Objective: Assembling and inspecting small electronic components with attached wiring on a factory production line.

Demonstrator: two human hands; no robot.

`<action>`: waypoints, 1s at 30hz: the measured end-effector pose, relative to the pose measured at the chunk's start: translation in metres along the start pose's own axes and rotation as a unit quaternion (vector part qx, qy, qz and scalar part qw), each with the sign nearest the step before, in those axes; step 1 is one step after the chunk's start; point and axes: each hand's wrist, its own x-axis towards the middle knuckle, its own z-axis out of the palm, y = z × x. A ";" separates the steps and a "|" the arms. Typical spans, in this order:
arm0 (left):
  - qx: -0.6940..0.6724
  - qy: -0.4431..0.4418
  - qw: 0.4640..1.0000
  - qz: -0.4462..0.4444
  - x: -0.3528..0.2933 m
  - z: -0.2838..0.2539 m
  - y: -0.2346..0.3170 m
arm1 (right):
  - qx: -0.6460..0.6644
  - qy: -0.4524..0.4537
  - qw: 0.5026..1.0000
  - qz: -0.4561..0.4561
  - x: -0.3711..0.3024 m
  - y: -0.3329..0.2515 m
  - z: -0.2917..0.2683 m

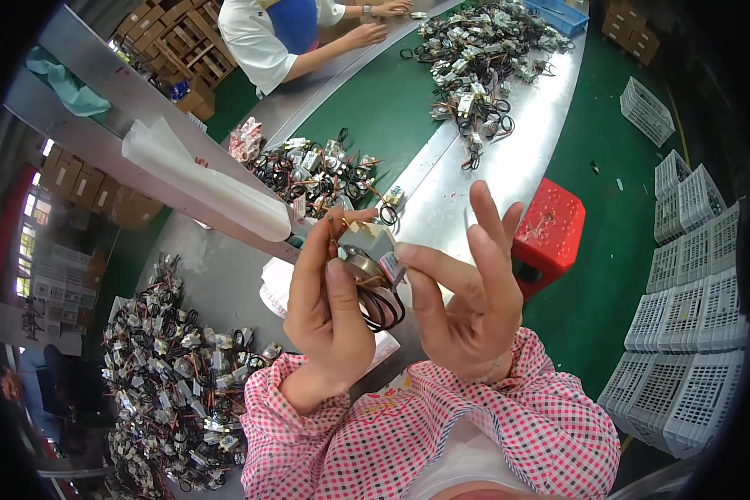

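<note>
My left hand (329, 321) is closed around a small thermostat (370, 242), holding it up in front of my chest. It has a pale grey block on a round metal body, and a coiled black lead (382, 310) hangs below. My right hand (468, 304) pinches a small white and red label (390, 266) at the thermostat's right side between thumb and forefinger. The other right fingers are spread upward. Whether the label is fully stuck down I cannot tell.
Similar parts lie in a large heap (175, 383) at left, a smaller pile (321, 171) ahead and another (492, 58) on the far table. A white roll (217, 187) crosses the left. A red stool (550, 229) and grey baskets (683, 308) stand right. A co-worker (267, 42) works opposite.
</note>
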 end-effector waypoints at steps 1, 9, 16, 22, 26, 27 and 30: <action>0.006 -0.002 1.000 -0.023 0.002 -0.002 0.004 | -0.037 -0.007 0.999 0.007 0.002 -0.002 -0.001; -0.139 0.035 0.983 -0.117 -0.001 0.000 0.005 | -0.034 0.019 0.999 -0.021 -0.002 0.006 0.008; -0.116 0.009 0.984 -0.133 -0.014 -0.005 0.019 | 0.402 -0.022 0.912 0.083 0.000 0.004 0.016; -0.075 -0.038 0.985 -0.153 -0.027 -0.032 0.026 | 0.492 0.007 0.865 0.102 -0.025 -0.003 0.033; 0.046 -0.177 0.973 -0.144 -0.002 -0.059 0.039 | 0.518 0.098 0.847 0.064 -0.033 0.013 0.038; 0.054 -0.258 0.955 -0.135 0.007 -0.074 0.044 | 0.522 0.098 0.845 0.062 -0.035 0.020 0.037; 0.127 -0.077 0.989 0.017 0.027 -0.143 0.039 | 0.309 0.149 0.929 0.141 -0.050 0.055 0.031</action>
